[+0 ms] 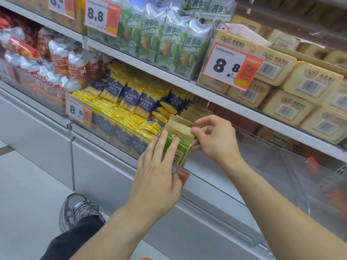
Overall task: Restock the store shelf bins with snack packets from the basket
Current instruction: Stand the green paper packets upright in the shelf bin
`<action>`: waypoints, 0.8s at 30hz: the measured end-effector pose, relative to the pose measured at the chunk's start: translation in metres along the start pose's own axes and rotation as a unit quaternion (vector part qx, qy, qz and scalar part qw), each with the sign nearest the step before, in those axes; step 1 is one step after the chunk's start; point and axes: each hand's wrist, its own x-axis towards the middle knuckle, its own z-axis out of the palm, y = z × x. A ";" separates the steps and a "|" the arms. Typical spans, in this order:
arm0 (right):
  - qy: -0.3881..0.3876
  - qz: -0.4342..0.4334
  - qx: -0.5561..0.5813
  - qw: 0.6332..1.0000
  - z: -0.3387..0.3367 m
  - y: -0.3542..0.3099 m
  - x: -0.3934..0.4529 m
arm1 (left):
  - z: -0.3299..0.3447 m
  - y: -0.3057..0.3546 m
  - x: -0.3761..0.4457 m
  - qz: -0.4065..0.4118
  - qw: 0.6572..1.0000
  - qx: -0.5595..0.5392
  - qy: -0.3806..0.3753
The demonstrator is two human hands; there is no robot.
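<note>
Already upright, green-and-kraft packets (177, 145) could topple.
Left hand (157, 171) presses flat-fingered; right hand (214, 139) pinches 1 top flap loosely.

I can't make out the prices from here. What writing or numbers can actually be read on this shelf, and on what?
"8.8": top price tag.
"8.8": right price tag, by the beige packets.
"8 8": lower price tag.
"薯多脆": green packets.
"原": green and brown packet.
Barcodes, small print: unreadable.

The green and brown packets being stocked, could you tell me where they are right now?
Head view, centre: the green and brown packets stand at the lower bin's front, between both hands, right of the yellow packets.
</note>
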 end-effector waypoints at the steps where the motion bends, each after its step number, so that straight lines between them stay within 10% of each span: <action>1: 0.031 -0.019 -0.001 0.999 0.000 0.000 -0.001 | 0.000 0.000 0.000 -0.001 1.000 -0.004 0.003; 11: -0.007 0.086 0.126 0.988 0.006 0.014 -0.024 | -0.001 0.000 -0.002 0.003 1.000 -0.007 0.008; 16: -0.153 0.117 0.008 0.981 0.007 0.012 -0.040 | 0.002 0.000 -0.002 -0.003 1.000 0.010 0.016; 24: -0.115 0.051 -0.060 0.990 -0.002 0.013 -0.056 | -0.001 -0.001 -0.004 -0.016 0.998 -0.041 0.054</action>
